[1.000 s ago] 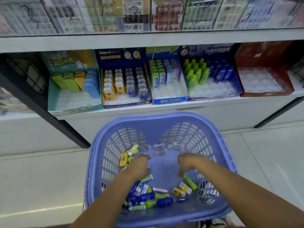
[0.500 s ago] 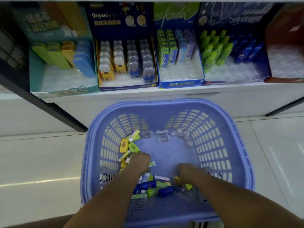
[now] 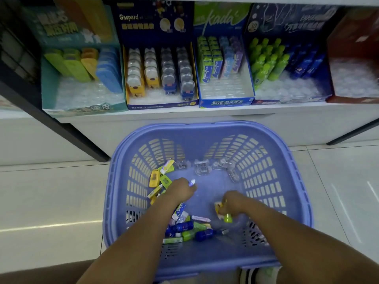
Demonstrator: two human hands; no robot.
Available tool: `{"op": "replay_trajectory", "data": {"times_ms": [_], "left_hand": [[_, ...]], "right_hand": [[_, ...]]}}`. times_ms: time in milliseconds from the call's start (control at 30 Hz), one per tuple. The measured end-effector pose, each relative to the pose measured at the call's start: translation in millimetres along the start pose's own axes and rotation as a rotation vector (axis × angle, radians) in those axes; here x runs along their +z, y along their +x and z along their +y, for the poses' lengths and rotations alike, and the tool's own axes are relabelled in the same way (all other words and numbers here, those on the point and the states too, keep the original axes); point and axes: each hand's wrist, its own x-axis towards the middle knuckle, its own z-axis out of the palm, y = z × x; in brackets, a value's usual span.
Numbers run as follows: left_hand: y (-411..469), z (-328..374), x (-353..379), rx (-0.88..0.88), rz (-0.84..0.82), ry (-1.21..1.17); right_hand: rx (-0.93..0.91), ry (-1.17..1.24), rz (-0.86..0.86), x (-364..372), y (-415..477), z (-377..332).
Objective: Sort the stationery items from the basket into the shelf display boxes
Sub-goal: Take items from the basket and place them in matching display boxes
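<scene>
A purple plastic basket point(image 3: 205, 130) stands on the floor below the shelf. Both my hands are inside it. My left hand point(image 3: 180, 188) grips a small blue-and-white item point(image 3: 192, 183) whose tip pokes out past the knuckles. My right hand point(image 3: 233, 202) holds a yellow item point(image 3: 217, 208) and a green-capped item point(image 3: 228, 218). Loose erasers and glue sticks point(image 3: 188, 228) lie in a pile under my forearms. Several clear cases point(image 3: 202, 167) lie at the basket's far side.
On the shelf stand display boxes: a teal box point(image 3: 82, 107), a dark blue Gaspard box point(image 3: 162, 104), a Kada eraser box point(image 3: 225, 102), a box of green and blue sticks point(image 3: 287, 101), and a red box point(image 3: 352, 99). A black shelf strut point(image 3: 61, 128) slants at left.
The camera moved closer to the shelf and basket. Both hands dug into the pile and came up with items: the left now grips a blue-and-white piece, the right a yellow and a green one.
</scene>
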Motion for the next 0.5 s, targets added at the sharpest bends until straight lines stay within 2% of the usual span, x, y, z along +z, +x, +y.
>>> {"op": "replay_trajectory", "data": {"times_ms": [100,167,233,367,500], "left_hand": [[-17,22,-11,-0.064,-0.210,-0.625],[-34,34,-16,0.009,-0.354,-1.051],[-51,45,-22,0.112,-0.427,-1.347],[-80,59,-38,0.206,-0.358,-1.546],[-108,67,-59,0.246,-0.227,-1.653]], "right_hand": [[-0.120,0.461,0.084,-35,-19,-9],[-0.231,0.640,0.128,-55,-38,-20],[-0.327,0.726,0.185,-70,-56,-32],[-0.437,0.773,0.336,-89,-87,-52],[-0.510,0.972,0.568,-99,-112,-71]]}}
